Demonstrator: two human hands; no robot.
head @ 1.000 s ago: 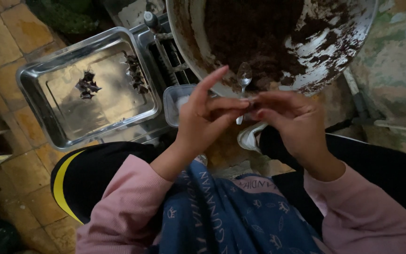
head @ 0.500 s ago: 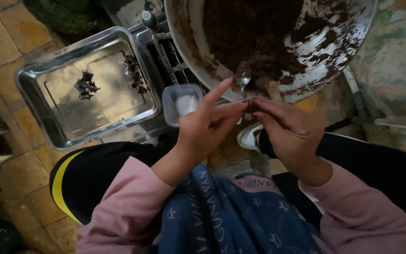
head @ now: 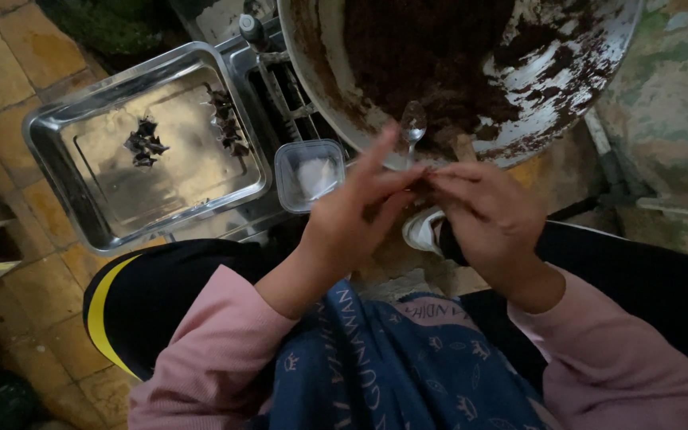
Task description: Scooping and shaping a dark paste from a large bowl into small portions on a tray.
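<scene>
Both hands meet w/ fingertips touching just below the big metal bowl [head: 583, 87] of dark mix. Left hand [head: 356, 227] & right hand [head: 491, 219] pinch a small dark bit [head: 422, 185] between them; since a sec ago they've sunk slightly, uncovering the clear tub [head: 308, 173] beside the tray [head: 65, 171]. Shaping looks ongoing.

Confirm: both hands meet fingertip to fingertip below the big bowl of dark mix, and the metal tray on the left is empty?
Not quite. In the head view the metal tray holds two small clusters of dark pieces. The left hand and right hand do meet below the big bowl.
</scene>
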